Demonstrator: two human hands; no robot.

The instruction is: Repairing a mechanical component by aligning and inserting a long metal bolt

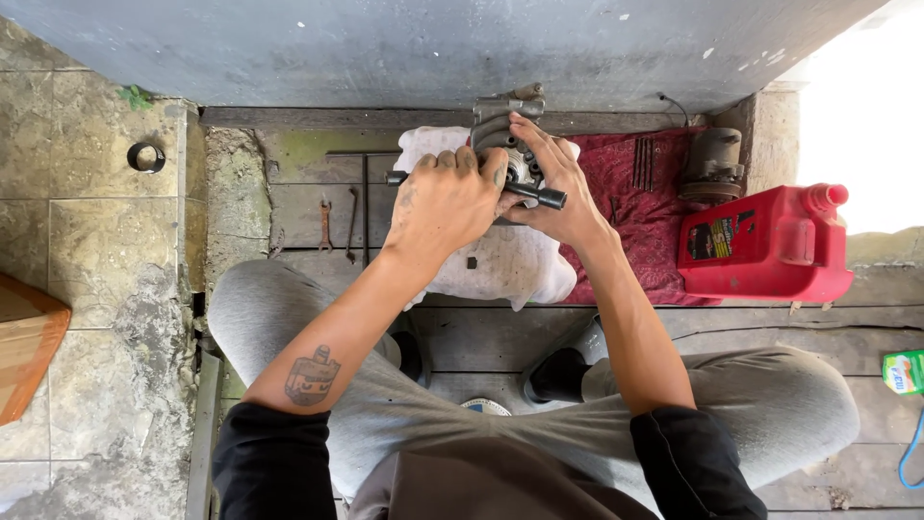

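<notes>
The left hand point(445, 202) is closed in a fist around a black bar point(539, 194), fingers point(460, 160) curled tight over its middle so only the two ends show. The bar's long axis runs roughly side to side, tilted a little: one end pokes out beyond the left hand's knuckles, the other, thicker end points right and slightly toward the person. The bar sits across the face of a grey metal housing point(500, 114), which stands on a white cloth point(510, 265) on the plank floor point(731, 327) between the person's knees. The right hand point(558, 188) is spread over the housing, fingers half open and laid along its right flank, thumb under the bar's right end; whether it grips or only steadies the housing I cannot tell. The housing's narrow top points away from the person, toward the grey wall point(385, 48). Right of the housing lies a red cloth point(645, 231) with thin rods point(643, 164) on it, then a round grey metal part point(712, 164), and further right a red jug point(765, 246) lying on its side, spout pointing right. Left of the housing, small wrenches point(327, 223) lie on the planks, and well left of it a dark ring point(145, 157) rests on the stone tiles.
</notes>
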